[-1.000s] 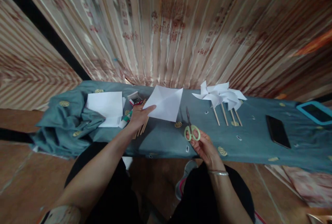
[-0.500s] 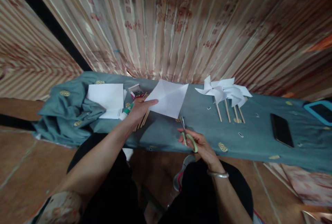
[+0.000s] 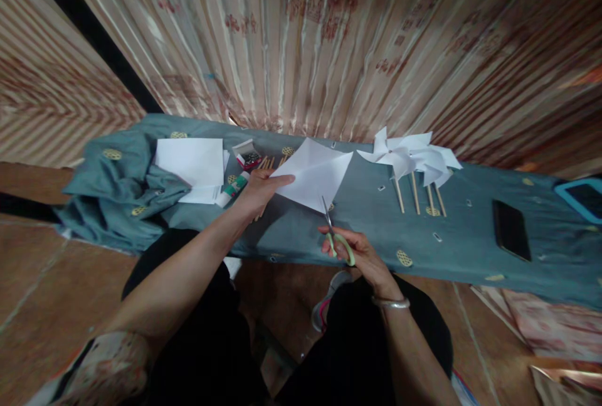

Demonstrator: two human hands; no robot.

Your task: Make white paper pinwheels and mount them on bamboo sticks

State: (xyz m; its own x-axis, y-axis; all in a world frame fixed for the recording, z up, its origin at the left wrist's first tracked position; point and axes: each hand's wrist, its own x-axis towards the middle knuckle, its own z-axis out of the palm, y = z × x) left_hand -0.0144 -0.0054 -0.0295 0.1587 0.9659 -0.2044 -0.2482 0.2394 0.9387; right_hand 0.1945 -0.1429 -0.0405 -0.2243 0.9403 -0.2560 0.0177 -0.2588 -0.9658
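Note:
My left hand (image 3: 266, 190) pinches the left corner of a creased white paper square (image 3: 313, 170), thumb on top, holding it above the cloth. In my right hand (image 3: 360, 249) are green-handled scissors (image 3: 339, 244), my fingers in the loops. Their blades overlap the paper's near corner; whether they have cut into it I cannot tell. Just left of my left hand lies a glue stick (image 3: 234, 189) with a green label. Several wooden sticks (image 3: 266, 164) lie partly hidden beneath that hand and the paper.
White paper pinwheels (image 3: 409, 154) on sticks lie right of the paper. A stack of white paper (image 3: 190, 164) and an opened small box (image 3: 247, 155) of metal pieces are at left. Farther right are a black phone (image 3: 511, 230) and a blue-framed device (image 3: 580, 197).
The scissors have come up to the paper's near corner, their blades now overlapping it. My left hand and the paper have shifted slightly right. The whole view has tilted a little.

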